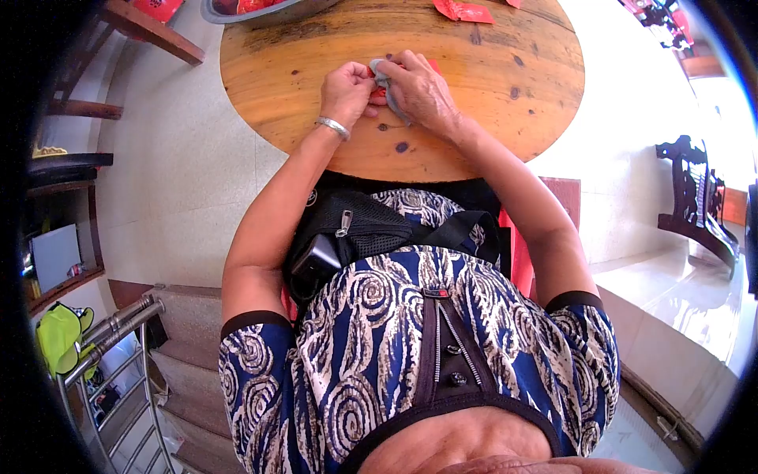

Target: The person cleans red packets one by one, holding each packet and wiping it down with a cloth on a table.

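Both my hands meet over the round wooden table (316,47), near its middle. My left hand (346,93), with a silver bracelet at the wrist, has its fingers closed on the edge of a red packet (378,95). My right hand (422,91) is closed on a grey cloth (392,96), which is bunched against the packet. Part of the cloth hangs below the fingers. Most of the packet is hidden by my hands, and a bit of red shows beyond the right fingers.
At the table's far left stands a grey metal basin (268,14) with red things inside. More red packets (464,11) lie at the far edge. A wooden chair (150,31) is on the left, and a metal railing (118,332) with steps (189,355) lies lower left.
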The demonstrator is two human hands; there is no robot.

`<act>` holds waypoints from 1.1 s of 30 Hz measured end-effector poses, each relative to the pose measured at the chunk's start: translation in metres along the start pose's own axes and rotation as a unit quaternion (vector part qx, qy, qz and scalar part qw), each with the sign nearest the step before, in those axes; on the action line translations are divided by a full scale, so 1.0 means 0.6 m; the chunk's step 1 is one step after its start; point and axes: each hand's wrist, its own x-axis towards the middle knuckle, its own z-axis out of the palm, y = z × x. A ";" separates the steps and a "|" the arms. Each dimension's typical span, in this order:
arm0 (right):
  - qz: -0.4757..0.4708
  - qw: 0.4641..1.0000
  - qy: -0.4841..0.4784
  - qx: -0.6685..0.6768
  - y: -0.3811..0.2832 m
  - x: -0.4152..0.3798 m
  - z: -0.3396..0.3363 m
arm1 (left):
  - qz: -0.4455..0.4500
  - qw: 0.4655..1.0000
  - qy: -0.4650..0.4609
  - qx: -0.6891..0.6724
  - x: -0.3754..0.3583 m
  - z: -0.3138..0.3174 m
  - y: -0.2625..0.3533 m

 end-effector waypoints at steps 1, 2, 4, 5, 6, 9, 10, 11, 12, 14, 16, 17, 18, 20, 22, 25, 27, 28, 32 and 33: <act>-0.001 1.000 -0.013 -0.024 0.000 0.001 0.002 | 0.002 1.000 -0.002 0.001 0.000 0.000 0.000; -0.002 1.000 -0.014 -0.023 0.001 0.001 0.002 | 0.003 1.000 -0.004 0.001 -0.001 0.000 -0.001; 0.001 0.999 -0.004 -0.047 0.002 0.001 0.000 | -0.002 1.000 -0.005 0.003 -0.005 0.001 0.006; 0.002 0.999 -0.004 -0.048 0.004 0.001 0.000 | -0.006 1.000 -0.007 0.005 -0.007 0.001 0.009; 0.016 0.998 -0.007 -0.063 0.008 0.000 0.001 | -0.005 1.000 -0.008 0.005 -0.005 0.002 0.007; 0.037 0.997 -0.007 -0.073 0.019 0.000 0.000 | -0.001 1.000 -0.006 -0.003 -0.003 0.001 0.005; 0.047 0.997 -0.005 -0.068 0.023 0.000 -0.001 | -0.003 1.000 -0.002 -0.006 -0.005 0.002 0.008; 0.046 0.997 -0.005 -0.068 0.026 0.000 -0.001 | -0.006 1.000 0.002 -0.009 -0.006 0.003 0.009; 0.050 0.996 -0.001 -0.077 0.028 0.000 -0.003 | -0.006 1.000 0.002 -0.009 -0.006 0.003 0.009; 0.055 0.995 0.003 -0.086 0.031 -0.001 -0.006 | -0.008 1.000 0.003 -0.018 -0.006 0.003 0.009; 0.070 0.994 0.003 -0.082 0.031 -0.002 -0.011 | -0.007 1.000 0.001 -0.019 -0.007 0.002 0.011; 0.070 0.994 0.003 -0.082 0.032 -0.003 -0.013 | -0.005 1.000 0.001 -0.019 -0.008 0.002 0.012; 0.079 0.993 0.001 -0.087 0.033 -0.005 -0.014 | -0.005 1.000 0.001 -0.019 -0.008 0.002 0.012; 0.088 0.992 -0.002 -0.091 0.035 -0.007 -0.017 | -0.005 1.000 0.002 -0.018 -0.009 0.002 0.012; 0.102 0.990 0.004 -0.096 0.039 -0.010 -0.018 | -0.006 1.000 0.004 -0.019 -0.009 0.002 0.012; 0.105 0.989 -0.010 -0.099 0.049 -0.016 -0.025 | -0.007 1.000 0.002 -0.011 -0.006 0.000 0.009; 0.111 0.987 -0.020 -0.113 0.054 -0.019 -0.029 | -0.009 1.000 -0.002 -0.002 -0.003 -0.001 0.006; 0.117 0.985 -0.031 -0.127 0.056 -0.020 -0.030 | -0.008 1.000 -0.003 -0.002 -0.003 -0.001 0.005; 0.102 0.987 -0.020 -0.126 0.060 -0.021 -0.040 | -0.009 1.000 -0.003 -0.001 -0.004 -0.002 0.006; 0.106 0.984 -0.026 -0.138 0.063 -0.021 -0.043 | -0.009 1.000 -0.003 -0.001 -0.004 -0.001 0.007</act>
